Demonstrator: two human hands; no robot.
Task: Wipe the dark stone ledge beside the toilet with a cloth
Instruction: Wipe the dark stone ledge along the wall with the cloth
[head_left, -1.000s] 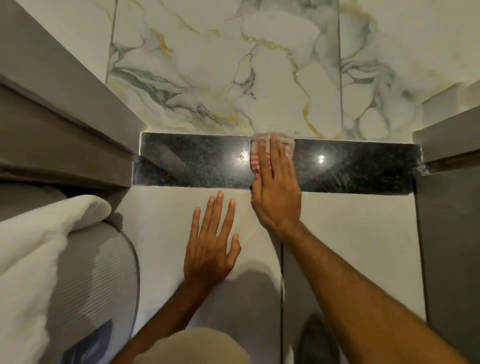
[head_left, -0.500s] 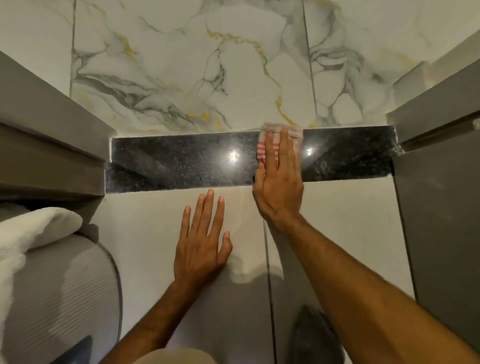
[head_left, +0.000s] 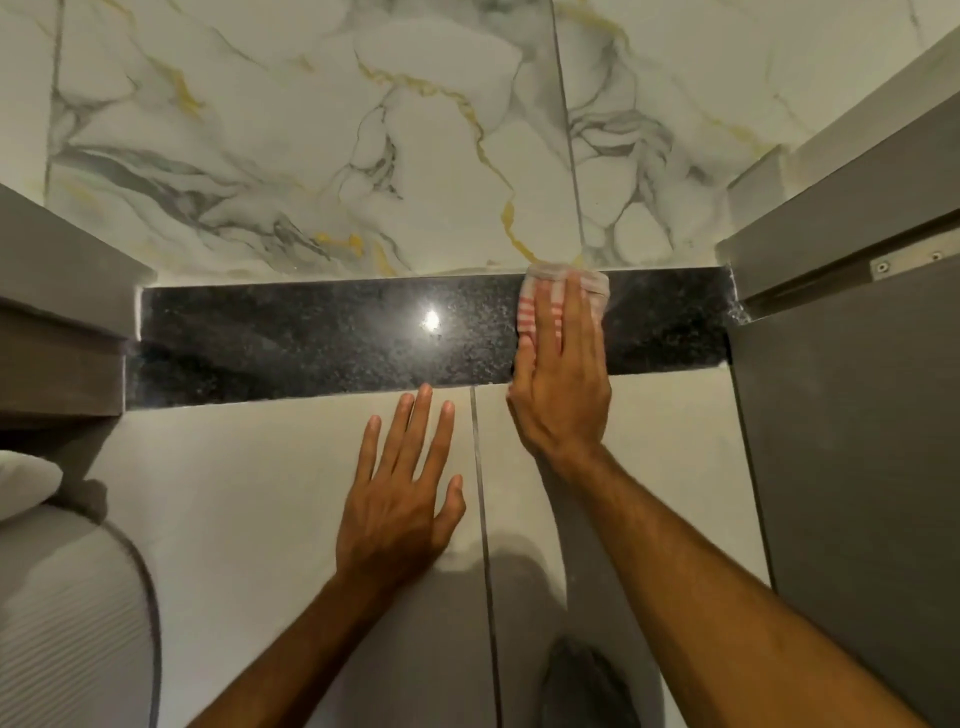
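A dark speckled stone ledge (head_left: 322, 338) runs across the view between the marble wall and the pale floor tiles. My right hand (head_left: 563, 384) lies flat, fingers together, pressing a white cloth with red stripes (head_left: 535, 296) onto the right part of the ledge. Most of the cloth is hidden under my fingers. My left hand (head_left: 400, 493) rests flat on the pale tile below the ledge, fingers spread, holding nothing. A white toilet (head_left: 67, 613) shows at the bottom left.
Grey panels close in the ledge at the left (head_left: 57, 322) and the right (head_left: 852, 415); the right one carries a metal bracket (head_left: 909, 262). A marbled wall (head_left: 363, 140) rises behind the ledge. A dark shoe tip (head_left: 587, 686) shows at the bottom.
My right hand has slid the cloth to the right along the ledge, toward the right panel. My left hand stays flat on the tile. The view has shifted right.
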